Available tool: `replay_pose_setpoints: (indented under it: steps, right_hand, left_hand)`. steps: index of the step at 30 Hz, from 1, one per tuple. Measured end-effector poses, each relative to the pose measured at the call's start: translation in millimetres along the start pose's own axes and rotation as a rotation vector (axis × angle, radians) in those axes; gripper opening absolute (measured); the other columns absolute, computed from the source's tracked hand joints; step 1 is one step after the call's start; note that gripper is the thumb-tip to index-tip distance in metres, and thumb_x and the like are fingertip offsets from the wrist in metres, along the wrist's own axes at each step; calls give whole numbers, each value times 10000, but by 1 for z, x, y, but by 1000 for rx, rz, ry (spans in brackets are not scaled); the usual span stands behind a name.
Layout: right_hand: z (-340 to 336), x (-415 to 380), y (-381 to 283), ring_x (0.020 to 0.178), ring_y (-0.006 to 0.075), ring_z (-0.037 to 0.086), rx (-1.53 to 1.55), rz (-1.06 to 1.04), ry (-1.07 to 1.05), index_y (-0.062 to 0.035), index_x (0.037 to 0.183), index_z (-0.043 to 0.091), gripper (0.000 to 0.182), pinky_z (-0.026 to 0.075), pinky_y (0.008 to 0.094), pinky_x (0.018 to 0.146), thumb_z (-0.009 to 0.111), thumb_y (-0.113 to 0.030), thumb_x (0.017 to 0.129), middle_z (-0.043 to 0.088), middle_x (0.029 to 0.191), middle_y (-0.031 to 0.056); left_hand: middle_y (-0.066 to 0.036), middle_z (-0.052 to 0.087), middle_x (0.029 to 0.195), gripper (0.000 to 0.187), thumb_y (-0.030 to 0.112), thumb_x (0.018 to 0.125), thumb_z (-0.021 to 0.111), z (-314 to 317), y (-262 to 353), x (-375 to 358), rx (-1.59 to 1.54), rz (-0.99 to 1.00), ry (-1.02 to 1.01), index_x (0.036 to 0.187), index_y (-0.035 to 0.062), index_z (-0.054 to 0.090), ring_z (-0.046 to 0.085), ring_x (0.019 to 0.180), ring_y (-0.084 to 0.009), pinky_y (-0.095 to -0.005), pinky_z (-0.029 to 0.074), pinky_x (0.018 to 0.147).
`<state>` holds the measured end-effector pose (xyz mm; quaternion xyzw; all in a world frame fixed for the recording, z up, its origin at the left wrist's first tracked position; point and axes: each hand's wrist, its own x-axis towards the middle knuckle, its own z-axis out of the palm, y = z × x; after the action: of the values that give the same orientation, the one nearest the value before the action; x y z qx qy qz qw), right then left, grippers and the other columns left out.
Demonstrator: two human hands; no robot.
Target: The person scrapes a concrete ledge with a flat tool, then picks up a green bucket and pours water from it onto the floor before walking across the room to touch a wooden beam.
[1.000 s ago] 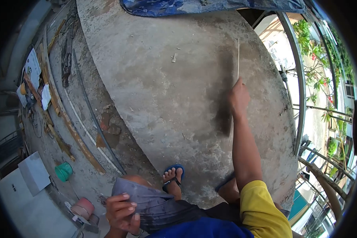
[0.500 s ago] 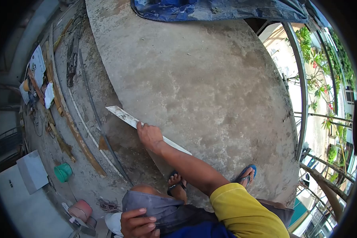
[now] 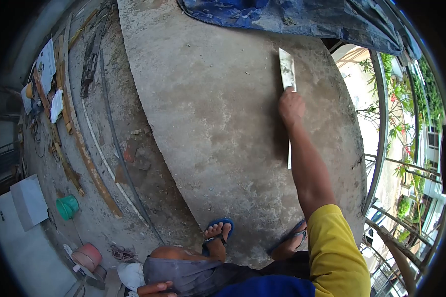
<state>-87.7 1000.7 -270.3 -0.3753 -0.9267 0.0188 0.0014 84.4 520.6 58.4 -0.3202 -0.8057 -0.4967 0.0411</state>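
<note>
My right hand (image 3: 291, 106) is closed around the middle of a long, thin white strip (image 3: 288, 69), its flat face marked with grey smears. The strip is held out over the grey concrete slab (image 3: 223, 99), pointing away from me, with one end near the blue tarp (image 3: 282, 20). Its lower end shows beside my forearm. At the bottom edge, by my bent knee, only the fingers of my left hand (image 3: 156, 288) show, loosely stretched out and holding nothing visible.
To the left, lower ground holds wooden poles (image 3: 91, 163), a dark pipe (image 3: 115, 133), a green bucket (image 3: 67, 207) and a red bucket (image 3: 87, 256). The slab's broken left edge drops off there. A metal post (image 3: 381, 119) and plants stand at the right.
My right hand has swung the white strip from the slab's left edge to its far right, turning it to point away from me. My left hand has dropped lower, and my feet have shifted.
</note>
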Motion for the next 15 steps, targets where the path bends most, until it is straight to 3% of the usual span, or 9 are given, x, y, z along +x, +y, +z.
replay_pose_setpoints:
  steps: [1, 3, 5, 6, 7, 9, 12, 14, 15]
  right_hand:
    - [-3, -22, -48, 759, 267, 713, -19, -100, 12, 74, 1103, 582, 302, 573, 384, 634, 449, -120, 914, 698, 873, 167]
    - [-5, -71, -136, 835, 285, 701, 42, -361, -101, 131, 1286, 474, 450, 573, 334, 609, 476, -94, 896, 685, 900, 184]
    - [-7, -137, -214, 852, 291, 685, 115, -588, -218, 86, 1280, 484, 418, 563, 361, 678, 461, -93, 903, 675, 949, 191]
    - [1, -166, -241, 841, 307, 684, 355, -713, -284, 77, 1244, 507, 388, 559, 386, 684, 459, -100, 902, 677, 947, 194]
    - [-9, -189, -262, 827, 322, 684, 468, -792, -468, 60, 1209, 525, 352, 556, 405, 688, 454, -99, 902, 677, 933, 197]
    - [-25, -204, -280, 813, 330, 688, 554, -885, -599, 39, 1203, 527, 339, 553, 415, 675, 454, -101, 903, 677, 908, 190]
    - [-62, -180, -231, 784, 350, 687, 566, -767, -339, 15, 1228, 511, 353, 553, 432, 664, 458, -107, 902, 670, 918, 193]
    - [-82, -133, -159, 762, 376, 672, 473, -466, -270, -13, 1268, 465, 379, 549, 464, 649, 444, -98, 899, 645, 932, 226]
    - [-82, -104, -114, 777, 384, 679, 404, -330, -215, -23, 1206, 492, 320, 556, 456, 644, 478, -63, 889, 641, 957, 229]
  left_hand:
    - [-166, 633, 892, 276, 164, 856, 666, 2, 2, 5, -13, -27, -37, 1070, 16, 575, 596, 910, -323, -392, 590, 754]
    - [-169, 636, 892, 271, 160, 851, 670, 6, 5, 17, -32, -67, -99, 1057, 13, 573, 596, 906, -324, -388, 589, 747]
    - [-166, 638, 891, 271, 148, 843, 675, 13, 5, 29, -63, -38, -125, 1054, 14, 573, 599, 896, -326, -391, 580, 745]
    - [-165, 639, 890, 271, 142, 839, 678, 17, 7, 32, -77, -27, -138, 1053, 14, 573, 601, 891, -328, -392, 576, 744]
    - [-161, 640, 884, 279, 130, 830, 684, 19, 11, 33, -76, -11, -164, 1056, 9, 574, 603, 879, -327, -394, 569, 744]
    - [-153, 641, 871, 297, 105, 812, 696, 21, 15, 35, -84, 25, -227, 1063, 1, 577, 607, 854, -324, -400, 557, 744]
    - [-145, 644, 870, 319, 64, 782, 711, 8, 8, 6, 3, 59, -196, 1063, -7, 577, 611, 822, -314, -409, 544, 752]
    - [-129, 644, 880, 319, 37, 778, 716, 11, 3, -3, -12, 100, -86, 1061, -5, 576, 606, 802, -282, -377, 557, 735]
    - [-123, 643, 884, 318, 37, 782, 716, 8, 4, -4, -14, 90, -82, 1066, 1, 576, 604, 803, -275, -368, 559, 732]
